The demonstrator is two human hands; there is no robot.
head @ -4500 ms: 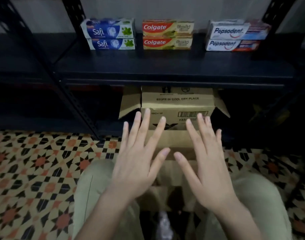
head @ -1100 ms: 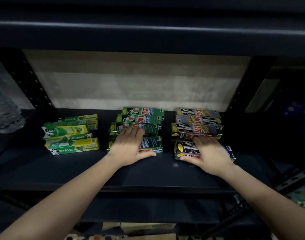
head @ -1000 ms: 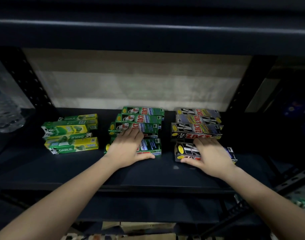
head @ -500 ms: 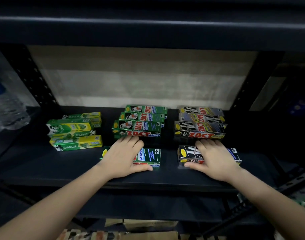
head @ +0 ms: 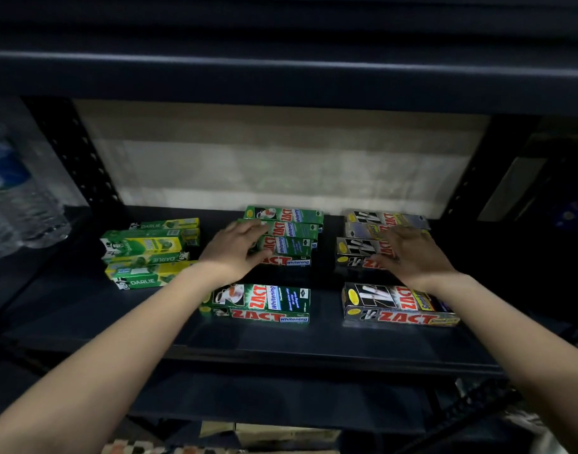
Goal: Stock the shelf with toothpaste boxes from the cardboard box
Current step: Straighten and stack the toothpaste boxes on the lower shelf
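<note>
Up on the dark metal shelf [head: 84, 326], both of the person's arms reach in from below toward two stacks of Zact toothpaste boxes. The left hand [head: 235, 253] lies against the left end of the green Zact stack [head: 291, 235], its fingers stretched along the upper boxes and its thumb at the front of the lowest one; whether it actually grips a box I cannot tell, since the hand is blurred. The right hand [head: 412, 253] rests in the same way on the grey and black Zact stack [head: 363, 244], fingers spread over the top and front faces, and its hold is equally unclear. Nearer the shelf's front edge, apart from the stacks, two single boxes lie flat with their long sides facing out: a green Zact Whitening box [head: 264, 304] under the left forearm and a black Zact box [head: 389, 306] under the right wrist, neither touched by a hand. To the left stands a pile of green and yellow Darlie boxes [head: 146, 253], somewhat askew. Further left, clear water bottles [head: 15, 208] show beyond the perforated upright [head: 81, 158]. At the bottom edge, below the shelf, a strip of the cardboard box [head: 281, 435] is visible.
</note>
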